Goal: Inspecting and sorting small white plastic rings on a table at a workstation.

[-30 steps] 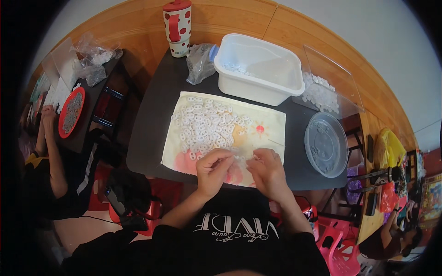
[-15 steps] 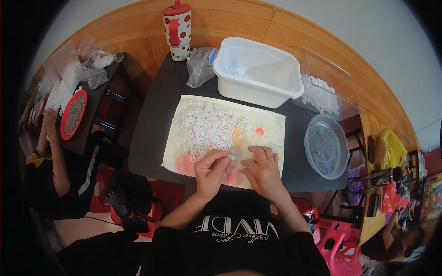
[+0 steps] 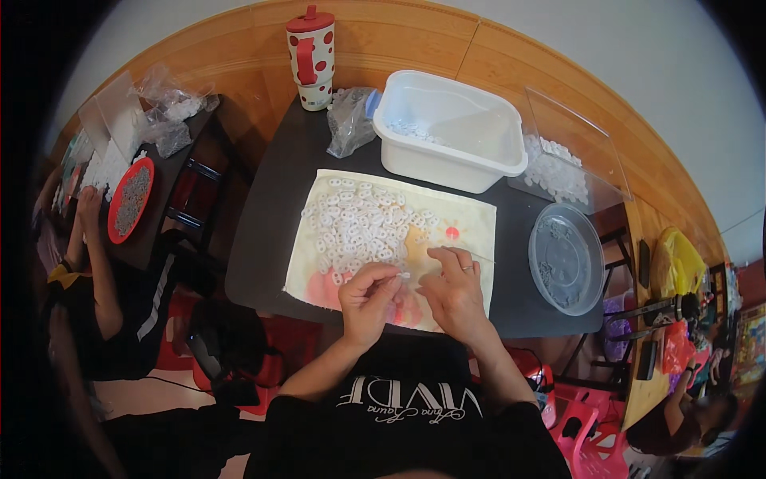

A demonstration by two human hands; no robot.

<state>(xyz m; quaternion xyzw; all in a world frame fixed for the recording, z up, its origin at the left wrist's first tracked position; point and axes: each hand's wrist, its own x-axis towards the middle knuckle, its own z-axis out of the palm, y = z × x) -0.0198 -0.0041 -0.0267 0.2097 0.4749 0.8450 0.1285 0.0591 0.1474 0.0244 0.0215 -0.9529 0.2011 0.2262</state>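
Between its thumb and forefinger, my left hand [image 3: 369, 302] pinches a small white plastic piece [image 3: 404, 275]. To its right, my right hand [image 3: 455, 297] hovers over the cloth with thumb and forefinger apart and nothing visible between them. A ring shows on one of its fingers. Beyond my left hand lies a pile of small white two-hole plastic pieces [image 3: 359, 223], spread over a cream printed cloth [image 3: 471, 211]. Several of the pieces lie loose at the pile's right edge.
Behind the cloth stands a white tub [image 3: 447, 164] with small pieces inside. A round clear dish [image 3: 594, 267] and a clear box of white parts [image 3: 554, 172] are at right. A spotted tumbler [image 3: 313, 60] and plastic bag [image 3: 349, 124] stand back left. Another person's hands [image 3: 89, 203] work at left.
A translucent blur between my hands is gone, and the small white piece now shows clearly at my left fingertips. My right fingertips have drawn slightly apart from the left hand.
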